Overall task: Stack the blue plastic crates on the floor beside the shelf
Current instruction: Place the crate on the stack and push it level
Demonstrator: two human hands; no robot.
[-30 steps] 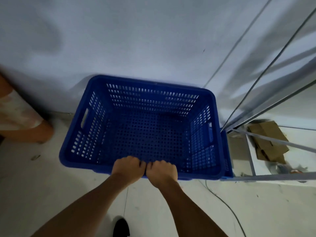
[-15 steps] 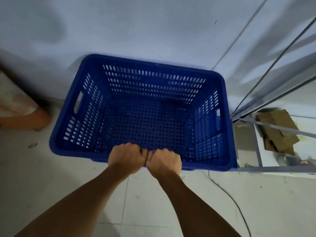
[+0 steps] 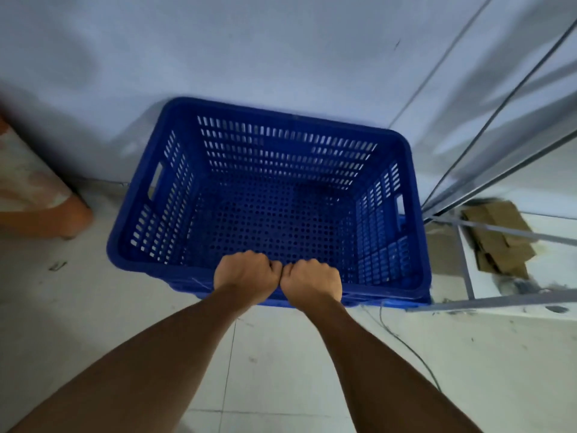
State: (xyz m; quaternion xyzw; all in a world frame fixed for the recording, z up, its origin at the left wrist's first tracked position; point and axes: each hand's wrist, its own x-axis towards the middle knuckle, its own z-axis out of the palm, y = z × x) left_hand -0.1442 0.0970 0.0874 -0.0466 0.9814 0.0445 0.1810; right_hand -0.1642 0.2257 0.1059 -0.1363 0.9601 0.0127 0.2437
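A blue perforated plastic crate (image 3: 274,157) stands open-topped against the wall, beside the metal shelf (image 3: 487,304). A second blue crate's rim (image 3: 390,303) shows just under its near right edge, so the top one appears to sit nested in it. My left hand (image 3: 246,273) and my right hand (image 3: 312,281) are side by side, knuckles touching, both closed over the middle of the crate's near rim. The crate is empty inside.
Flattened cardboard (image 3: 499,239) lies on the shelf's bottom board at the right. A thin cable (image 3: 406,342) runs across the tiled floor by the shelf corner. Another person's leg (image 3: 40,214) is at the left, near the wall.
The crate rose and came closer, then dropped back down towards the wall, settling over the lower crate. Both hands stayed gripping its near rim.
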